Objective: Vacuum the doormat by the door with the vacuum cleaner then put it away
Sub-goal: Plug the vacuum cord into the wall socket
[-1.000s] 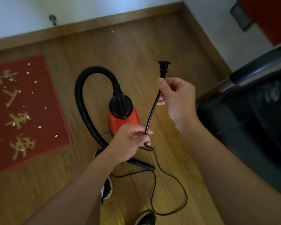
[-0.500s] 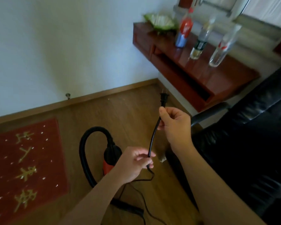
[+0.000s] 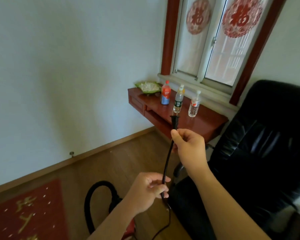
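The view has lifted off the floor in the last second: the vacuum cleaner [image 3: 111, 201], which sat in plain sight between the arms, now shows only as its black hose loop and a sliver of red body at the bottom edge, while the wall, window and table have come into view. That suggests the person is looking around for a socket, so vacuuming has not begun; the doormat [image 3: 24, 213] at lower left is still speckled with white scraps.

Nearest, the left hand [image 3: 145, 193] is held low, its fingers curled and pinching the power cord [image 3: 166, 163], which trails down from it to the floor. The right hand [image 3: 189, 146] is raised higher and further out, thumb and fingers pinched on the cord just below the plug [image 3: 174, 121], whose prongs point up. The cord runs taut between the hands.

Beyond them, to the right, stands a black chair [image 3: 260, 144]. Further off, the red table [image 3: 206, 120] under the window carries three bottles.
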`<action>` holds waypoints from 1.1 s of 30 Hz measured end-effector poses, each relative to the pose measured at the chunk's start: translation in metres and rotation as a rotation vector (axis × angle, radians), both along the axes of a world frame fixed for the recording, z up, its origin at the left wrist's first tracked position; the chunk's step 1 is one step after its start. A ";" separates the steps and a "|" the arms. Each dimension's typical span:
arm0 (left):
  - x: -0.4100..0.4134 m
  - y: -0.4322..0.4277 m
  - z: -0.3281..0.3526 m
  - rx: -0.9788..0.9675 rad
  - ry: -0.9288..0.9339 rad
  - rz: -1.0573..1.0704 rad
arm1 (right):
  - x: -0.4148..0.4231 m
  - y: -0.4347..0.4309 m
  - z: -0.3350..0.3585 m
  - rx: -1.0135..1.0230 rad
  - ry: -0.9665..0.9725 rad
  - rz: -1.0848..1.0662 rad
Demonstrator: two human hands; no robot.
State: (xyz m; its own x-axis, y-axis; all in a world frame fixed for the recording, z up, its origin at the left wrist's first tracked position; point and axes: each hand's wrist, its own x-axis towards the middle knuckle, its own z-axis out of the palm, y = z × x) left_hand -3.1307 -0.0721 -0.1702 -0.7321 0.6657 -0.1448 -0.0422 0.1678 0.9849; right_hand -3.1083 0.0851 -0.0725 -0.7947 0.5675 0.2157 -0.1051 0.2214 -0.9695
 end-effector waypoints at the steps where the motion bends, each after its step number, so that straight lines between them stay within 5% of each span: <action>1: 0.006 0.000 0.013 0.008 0.024 -0.004 | 0.006 -0.001 0.012 0.003 0.016 0.002; 15: 0.075 -0.045 0.129 0.095 0.201 -0.109 | 0.098 -0.056 0.133 0.103 0.175 -0.081; 33: 0.094 -0.140 0.151 0.208 0.318 -0.332 | 0.157 -0.175 0.166 0.159 0.191 -0.380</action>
State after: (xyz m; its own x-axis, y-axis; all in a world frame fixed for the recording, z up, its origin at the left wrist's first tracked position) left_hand -3.0364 -0.2121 -0.0196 -0.4620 0.8612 0.2121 0.2881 -0.0804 0.9542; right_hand -2.9510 -0.0901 0.0931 -0.4743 0.7589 0.4463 -0.1612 0.4236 -0.8914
